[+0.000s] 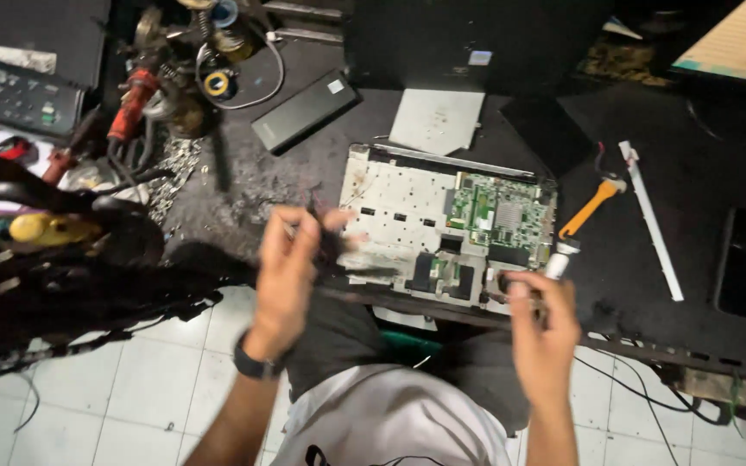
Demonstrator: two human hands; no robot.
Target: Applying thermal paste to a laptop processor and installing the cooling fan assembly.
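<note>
Head view, looking straight down: the opened laptop chassis [442, 229] lies flat on the dark table [641, 285], its pale metal plate exposed on the left half and a green circuit board [498, 211] showing at the right. It sits at the table's near edge, right in front of the person, whose lap and white shirt fill the bottom of the frame.

The left hand [287, 267] is raised at the chassis's left edge, fingers curled together around a thin dark piece [330, 246], blurred, so what it is cannot be told. A black watch [256, 367] sits on that wrist. The right hand [541, 324] is at the near right corner of the chassis, fingers closed and pinching something small there; the object itself is too hidden to name. The two hands are well apart, one at each side of the chassis.

Just right of the chassis lies an orange-handled tool [591, 207], and beyond it a long white strip [652, 220]. Behind the chassis rest a grey square plate [436, 121] and a slim black box [304, 110]. At far left, a tangle of cables and tools [166, 78]. Pale floor tiles [144, 388] show below the table.
</note>
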